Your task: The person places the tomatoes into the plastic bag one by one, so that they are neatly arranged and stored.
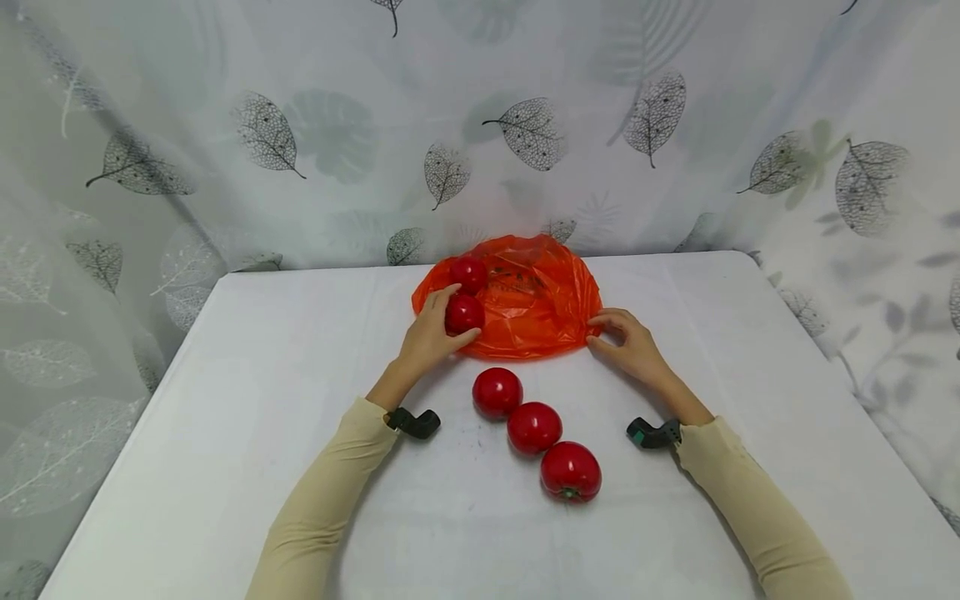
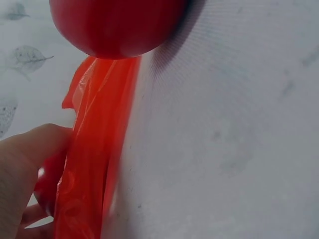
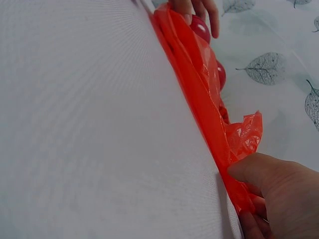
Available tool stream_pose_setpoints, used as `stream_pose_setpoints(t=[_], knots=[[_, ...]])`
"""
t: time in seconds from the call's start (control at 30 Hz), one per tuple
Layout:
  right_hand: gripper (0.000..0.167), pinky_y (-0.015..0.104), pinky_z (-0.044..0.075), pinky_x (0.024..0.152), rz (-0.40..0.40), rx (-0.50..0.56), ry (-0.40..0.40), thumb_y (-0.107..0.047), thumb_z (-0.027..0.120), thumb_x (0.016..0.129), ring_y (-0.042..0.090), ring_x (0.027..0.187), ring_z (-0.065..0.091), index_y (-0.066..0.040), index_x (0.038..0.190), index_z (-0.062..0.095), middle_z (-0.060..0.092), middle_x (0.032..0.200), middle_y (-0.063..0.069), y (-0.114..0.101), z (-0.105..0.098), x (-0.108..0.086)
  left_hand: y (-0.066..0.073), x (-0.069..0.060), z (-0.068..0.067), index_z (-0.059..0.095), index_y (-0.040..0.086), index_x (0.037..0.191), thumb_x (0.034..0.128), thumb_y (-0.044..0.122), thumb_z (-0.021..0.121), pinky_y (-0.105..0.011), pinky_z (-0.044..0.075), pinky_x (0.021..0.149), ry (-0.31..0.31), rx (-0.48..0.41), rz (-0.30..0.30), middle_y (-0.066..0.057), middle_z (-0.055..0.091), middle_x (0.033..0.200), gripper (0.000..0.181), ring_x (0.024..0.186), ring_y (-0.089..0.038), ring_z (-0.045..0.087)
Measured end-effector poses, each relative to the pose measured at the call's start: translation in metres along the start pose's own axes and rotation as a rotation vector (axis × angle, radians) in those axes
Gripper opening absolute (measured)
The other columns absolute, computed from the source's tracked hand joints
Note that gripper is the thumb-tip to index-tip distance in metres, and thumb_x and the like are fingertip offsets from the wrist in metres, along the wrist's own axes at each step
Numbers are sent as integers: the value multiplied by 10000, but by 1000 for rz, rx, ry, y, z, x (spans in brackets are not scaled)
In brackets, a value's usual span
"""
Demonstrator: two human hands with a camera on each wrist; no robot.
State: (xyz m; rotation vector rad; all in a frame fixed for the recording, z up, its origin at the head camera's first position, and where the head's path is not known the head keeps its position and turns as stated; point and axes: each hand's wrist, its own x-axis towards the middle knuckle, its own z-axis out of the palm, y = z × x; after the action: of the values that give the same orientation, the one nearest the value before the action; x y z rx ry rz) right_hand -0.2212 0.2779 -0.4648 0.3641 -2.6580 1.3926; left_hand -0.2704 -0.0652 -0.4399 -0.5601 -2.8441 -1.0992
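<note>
An orange-red plastic bag (image 1: 525, 304) lies crumpled at the table's back edge, with two red tomatoes at its left side, one (image 1: 468, 273) behind the other (image 1: 464, 314). My left hand (image 1: 435, 333) curls its thumb and fingers round the nearer tomato, which shows partly behind the bag in the left wrist view (image 2: 49, 184). My right hand (image 1: 630, 346) pinches the bag's right edge; in the right wrist view the thumb and fingers of that hand (image 3: 284, 194) hold the orange-red plastic (image 3: 199, 99).
Three red tomatoes lie in a slanting row in front of the bag: one (image 1: 497, 393) nearest it, a middle one (image 1: 534, 428) and one (image 1: 571, 472) closest to me. The white-covered table (image 1: 225, 417) meets a leaf-patterned curtain (image 1: 337, 192) at the back.
</note>
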Motion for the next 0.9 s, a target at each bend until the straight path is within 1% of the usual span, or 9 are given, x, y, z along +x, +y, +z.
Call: stream_pose_setpoints(t=[0.07, 0.2, 0.23, 0.3, 0.43, 0.47, 0.53, 0.7, 0.9], knots=[[297, 504, 398, 1049, -7, 15, 2, -41, 682, 896, 382, 1232, 479, 75, 1163, 626, 503, 1317, 252, -8, -1, -2, 1, -2, -2, 303, 141, 1492, 853, 338, 738, -538, 458, 1006, -2, 2, 5, -124, 391, 1465, 798, 1305, -314, 448], [298, 579, 374, 1032, -5, 17, -8, 19, 662, 889, 431, 1224, 467, 133, 1157, 600, 486, 1307, 313, -31, -5, -6, 3, -7, -5, 279, 132, 1500, 855, 308, 736, -527, 451, 1019, -8, 7, 21, -130, 386, 1474, 810, 1327, -296, 422], [297, 567, 376, 1035, -4, 18, -9, 13, 662, 891, 426, 1226, 467, 128, 1158, 601, 487, 1308, 306, -30, -5, -6, 4, -9, -6, 283, 130, 1498, 853, 301, 738, -524, 453, 1018, -10, 9, 26, -134, 388, 1470, 808, 1328, -296, 420], [296, 427, 415, 1065, 2, 4, -9, -11, 670, 895, 388, 1229, 476, 100, 1162, 611, 494, 1315, 274, -22, -5, -5, 5, -12, -7, 296, 128, 1488, 847, 285, 745, -517, 462, 1009, -10, 13, 32, -136, 396, 1455, 798, 1325, -295, 421], [298, 409, 425, 1058, -5, 7, 6, -35, 683, 894, 375, 1227, 487, 73, 1165, 622, 496, 1323, 252, 1, -1, -1, 8, -16, -9, 326, 123, 1462, 842, 259, 752, -507, 481, 989, -8, 24, 40, -142, 408, 1430, 765, 1307, -296, 435], [301, 416, 424, 1058, -1, 6, 6, -32, 684, 893, 378, 1226, 488, 76, 1166, 622, 496, 1323, 256, 1, -1, -1, 9, -17, -10, 333, 123, 1457, 844, 256, 750, -504, 482, 990, -7, 24, 42, -142, 411, 1425, 754, 1300, -295, 441], [301, 530, 394, 1038, 1, 9, 7, -32, 686, 891, 387, 1224, 487, 77, 1165, 623, 498, 1320, 258, 1, -1, -1, 9, -19, -11, 346, 117, 1449, 847, 249, 749, -499, 476, 1000, -2, 20, 52, -146, 418, 1414, 737, 1288, -296, 453], [295, 439, 417, 1055, 5, 11, 4, -77, 699, 893, 340, 1221, 496, 36, 1160, 639, 516, 1315, 206, 2, -1, -1, 7, -23, -14, 379, 90, 1435, 848, 218, 753, -487, 452, 1032, 18, -11, 83, -153, 424, 1408, 708, 1288, -297, 453], [299, 457, 412, 1053, -2, 11, 1, -86, 698, 896, 356, 1219, 497, 40, 1159, 638, 514, 1314, 216, 3, 0, 1, 6, -31, -18, 420, 61, 1409, 859, 200, 743, -458, 445, 1047, 50, -39, 145, -143, 447, 1390, 653, 1286, -291, 449]])
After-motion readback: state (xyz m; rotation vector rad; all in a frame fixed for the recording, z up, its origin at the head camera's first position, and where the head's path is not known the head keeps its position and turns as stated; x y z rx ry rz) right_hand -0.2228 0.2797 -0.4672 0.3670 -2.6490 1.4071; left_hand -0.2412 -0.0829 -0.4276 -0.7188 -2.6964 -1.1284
